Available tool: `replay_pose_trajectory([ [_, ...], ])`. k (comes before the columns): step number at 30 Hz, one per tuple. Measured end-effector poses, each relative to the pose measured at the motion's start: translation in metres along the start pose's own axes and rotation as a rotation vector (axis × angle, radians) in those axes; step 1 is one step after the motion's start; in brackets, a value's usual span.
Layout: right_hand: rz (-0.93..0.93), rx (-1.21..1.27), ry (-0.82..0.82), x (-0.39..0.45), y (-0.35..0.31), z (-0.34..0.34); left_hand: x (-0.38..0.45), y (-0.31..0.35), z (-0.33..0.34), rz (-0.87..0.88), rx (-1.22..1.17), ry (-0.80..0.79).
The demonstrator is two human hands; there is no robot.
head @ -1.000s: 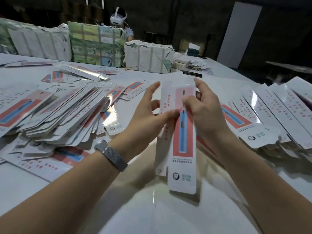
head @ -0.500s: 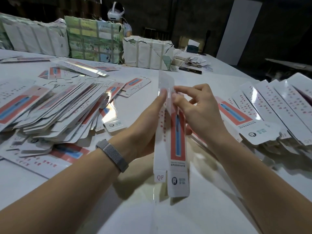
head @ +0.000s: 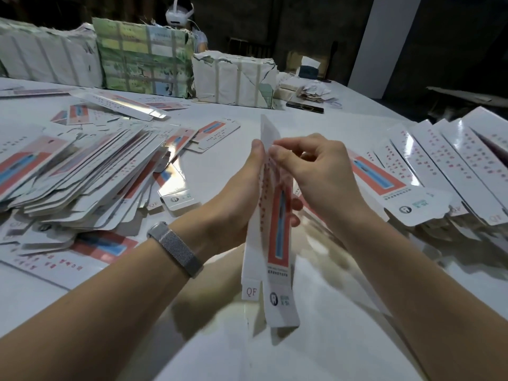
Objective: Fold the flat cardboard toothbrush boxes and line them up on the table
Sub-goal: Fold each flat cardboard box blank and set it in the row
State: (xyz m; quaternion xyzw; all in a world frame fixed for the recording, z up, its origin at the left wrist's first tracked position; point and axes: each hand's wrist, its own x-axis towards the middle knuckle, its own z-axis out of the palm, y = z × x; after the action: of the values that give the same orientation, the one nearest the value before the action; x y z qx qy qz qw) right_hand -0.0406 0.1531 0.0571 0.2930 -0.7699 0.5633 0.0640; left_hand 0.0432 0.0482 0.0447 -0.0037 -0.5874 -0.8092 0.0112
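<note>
— While both hands are up over the bench (head: 316, 339), where does the cardboard box (head: 277, 243) sit between them?

— It stands nearly on end above the bench, seen almost edge-on, its top tilted away from the person. The left hand (head: 233, 207) lies along its left side, thumb pressed against the upper edge and fingers wrapped behind, their tips showing past the right edge. That grip is closed round the box.

— And the right hand (head: 321, 177)?

— It is at the upper part, thumb and forefinger pinched on the edge right opposite the left thumb, the other fingers curled. So both grips meet near the top, and the lower half hangs free below them, with a small flap marked QF and a longer flap bearing a logo at the bottom end.

— Does it touch the bench?

— That cannot be told; the bottom flap is close above its own reflection in the glossy surface.

— What lies around?

— To the left, a sprawling pile of flat boxes (head: 82, 177). To the right, a row of boxes (head: 445, 166) lying side by side. At the far edge, wrapped bundles (head: 143, 61), and a dark phone (head: 304, 107) near them. A mesh watch band (head: 176, 248) is on the left wrist.
</note>
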Motion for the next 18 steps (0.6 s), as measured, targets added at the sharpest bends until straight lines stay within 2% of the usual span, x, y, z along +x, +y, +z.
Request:
replay_pose_trajectory([
  [2,0.038,-0.006,-0.035,-0.002,0.000,0.004,-0.002,0.001,-0.002,-0.019,0.038,0.008],
  [6,0.115,0.126,-0.002,0.002,0.002,-0.002,0.000,-0.002,-0.007,-0.068,0.152,-0.038],
  [12,0.316,0.131,-0.230,0.014,0.000,-0.017,-0.002,-0.006,-0.012,-0.158,0.198,-0.095],
  [15,0.345,0.193,-0.206,0.020,-0.007,-0.027,0.001,-0.008,-0.007,-0.146,0.158,-0.032],
  [18,0.293,0.215,-0.148,0.019,-0.008,-0.027,0.005,-0.013,-0.004,-0.088,0.057,0.024],
])
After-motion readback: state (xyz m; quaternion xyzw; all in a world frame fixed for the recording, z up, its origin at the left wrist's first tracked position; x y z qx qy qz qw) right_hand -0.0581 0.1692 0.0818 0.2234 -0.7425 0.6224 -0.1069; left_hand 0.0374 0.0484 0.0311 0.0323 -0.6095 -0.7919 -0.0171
